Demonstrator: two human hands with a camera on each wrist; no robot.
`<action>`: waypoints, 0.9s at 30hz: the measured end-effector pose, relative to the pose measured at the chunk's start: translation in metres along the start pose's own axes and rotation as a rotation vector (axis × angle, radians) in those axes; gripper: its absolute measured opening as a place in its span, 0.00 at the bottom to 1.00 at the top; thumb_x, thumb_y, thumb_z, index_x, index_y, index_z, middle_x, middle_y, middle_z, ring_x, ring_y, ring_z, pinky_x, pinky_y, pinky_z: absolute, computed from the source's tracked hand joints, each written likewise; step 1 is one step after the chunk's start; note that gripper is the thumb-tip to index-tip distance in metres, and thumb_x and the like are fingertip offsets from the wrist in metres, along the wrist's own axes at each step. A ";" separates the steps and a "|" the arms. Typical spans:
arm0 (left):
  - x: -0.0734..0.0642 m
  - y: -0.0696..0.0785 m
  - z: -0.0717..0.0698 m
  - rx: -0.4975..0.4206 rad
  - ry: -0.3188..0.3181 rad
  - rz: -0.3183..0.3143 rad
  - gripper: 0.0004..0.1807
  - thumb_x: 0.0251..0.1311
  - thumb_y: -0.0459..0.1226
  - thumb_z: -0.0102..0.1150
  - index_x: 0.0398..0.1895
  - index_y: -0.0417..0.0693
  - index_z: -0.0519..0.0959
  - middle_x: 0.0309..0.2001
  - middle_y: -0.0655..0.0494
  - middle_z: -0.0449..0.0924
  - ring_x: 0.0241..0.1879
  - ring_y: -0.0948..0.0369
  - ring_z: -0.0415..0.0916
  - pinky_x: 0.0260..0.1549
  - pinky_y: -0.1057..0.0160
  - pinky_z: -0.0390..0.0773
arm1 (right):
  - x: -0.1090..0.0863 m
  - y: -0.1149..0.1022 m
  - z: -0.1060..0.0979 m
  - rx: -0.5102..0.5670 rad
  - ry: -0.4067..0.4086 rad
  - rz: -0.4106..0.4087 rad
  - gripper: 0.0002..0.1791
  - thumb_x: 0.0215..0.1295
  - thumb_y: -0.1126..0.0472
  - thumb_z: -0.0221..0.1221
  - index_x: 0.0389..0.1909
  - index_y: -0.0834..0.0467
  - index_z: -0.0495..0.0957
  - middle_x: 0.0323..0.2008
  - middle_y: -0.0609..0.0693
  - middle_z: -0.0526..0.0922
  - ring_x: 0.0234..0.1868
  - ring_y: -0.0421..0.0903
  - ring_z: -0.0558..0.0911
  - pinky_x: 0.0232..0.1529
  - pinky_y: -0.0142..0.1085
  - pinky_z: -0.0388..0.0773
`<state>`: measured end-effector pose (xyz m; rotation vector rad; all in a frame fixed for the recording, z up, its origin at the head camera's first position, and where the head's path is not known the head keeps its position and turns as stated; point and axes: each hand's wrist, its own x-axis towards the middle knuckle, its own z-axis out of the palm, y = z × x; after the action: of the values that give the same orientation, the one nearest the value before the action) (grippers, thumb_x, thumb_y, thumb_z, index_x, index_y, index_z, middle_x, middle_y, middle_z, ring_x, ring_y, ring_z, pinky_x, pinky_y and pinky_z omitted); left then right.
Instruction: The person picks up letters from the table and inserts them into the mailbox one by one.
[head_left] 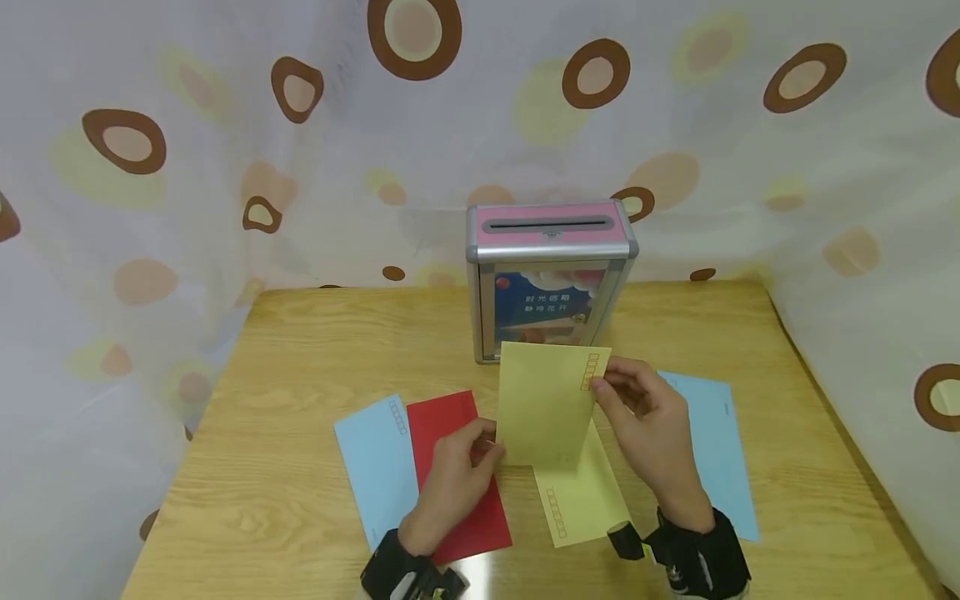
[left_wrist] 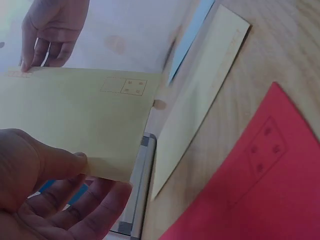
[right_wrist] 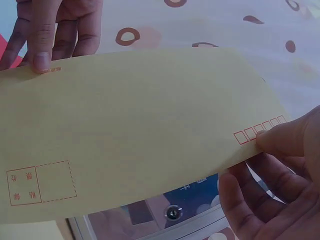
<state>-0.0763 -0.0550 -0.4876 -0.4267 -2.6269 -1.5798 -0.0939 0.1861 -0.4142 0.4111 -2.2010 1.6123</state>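
Observation:
A yellow envelope (head_left: pixel 551 408) is held up between both hands, in front of a pink and silver letter box (head_left: pixel 551 250) with a slot in its top. My left hand (head_left: pixel 459 479) pinches its left edge near the bottom; in the left wrist view the thumb (left_wrist: pixel 65 160) lies over the paper with fingers behind. My right hand (head_left: pixel 652 425) pinches the opposite edge by the row of printed postcode boxes, as the right wrist view shows with the thumb (right_wrist: pixel 285 140) on top. A second yellow envelope (head_left: pixel 581 500) lies on the table, partly hidden under the raised one.
On the wooden table (head_left: pixel 315 350), a blue envelope (head_left: pixel 375 467) and a red envelope (head_left: pixel 480 517) lie at the left, the red partly under my left hand. Another blue envelope (head_left: pixel 720 450) lies right of my right hand. A patterned cloth (head_left: pixel 337 167) hangs behind the box and along the sides.

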 end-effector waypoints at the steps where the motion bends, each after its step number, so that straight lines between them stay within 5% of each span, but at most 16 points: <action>1: 0.002 0.002 -0.001 -0.005 0.010 0.011 0.11 0.60 0.31 0.64 0.45 0.50 0.81 0.37 0.61 0.84 0.37 0.67 0.79 0.33 0.66 0.83 | 0.002 -0.003 -0.001 0.005 0.003 -0.012 0.14 0.64 0.73 0.59 0.50 0.62 0.79 0.39 0.56 0.83 0.40 0.44 0.82 0.43 0.24 0.79; 11: 0.026 0.020 -0.021 -0.004 0.151 0.129 0.12 0.60 0.30 0.64 0.47 0.47 0.81 0.40 0.57 0.85 0.40 0.65 0.80 0.35 0.64 0.85 | 0.024 -0.030 -0.005 0.035 0.068 -0.105 0.12 0.62 0.76 0.59 0.46 0.65 0.80 0.35 0.56 0.82 0.35 0.47 0.82 0.36 0.25 0.80; 21: 0.047 0.037 -0.035 -0.108 0.242 0.265 0.13 0.61 0.29 0.62 0.49 0.45 0.80 0.42 0.49 0.84 0.41 0.61 0.81 0.35 0.59 0.86 | 0.044 -0.052 -0.001 0.104 0.161 -0.236 0.10 0.58 0.79 0.60 0.41 0.72 0.80 0.34 0.53 0.83 0.34 0.45 0.82 0.40 0.27 0.80; 27: 0.056 0.044 -0.042 -0.064 0.295 0.320 0.11 0.62 0.29 0.61 0.48 0.43 0.80 0.42 0.48 0.84 0.41 0.61 0.81 0.36 0.60 0.86 | 0.052 -0.066 -0.002 0.155 0.218 -0.265 0.09 0.56 0.79 0.60 0.39 0.76 0.78 0.33 0.50 0.84 0.32 0.44 0.83 0.37 0.27 0.80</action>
<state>-0.1227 -0.0607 -0.4200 -0.5387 -2.1715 -1.4941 -0.1095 0.1679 -0.3336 0.5195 -1.7873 1.6038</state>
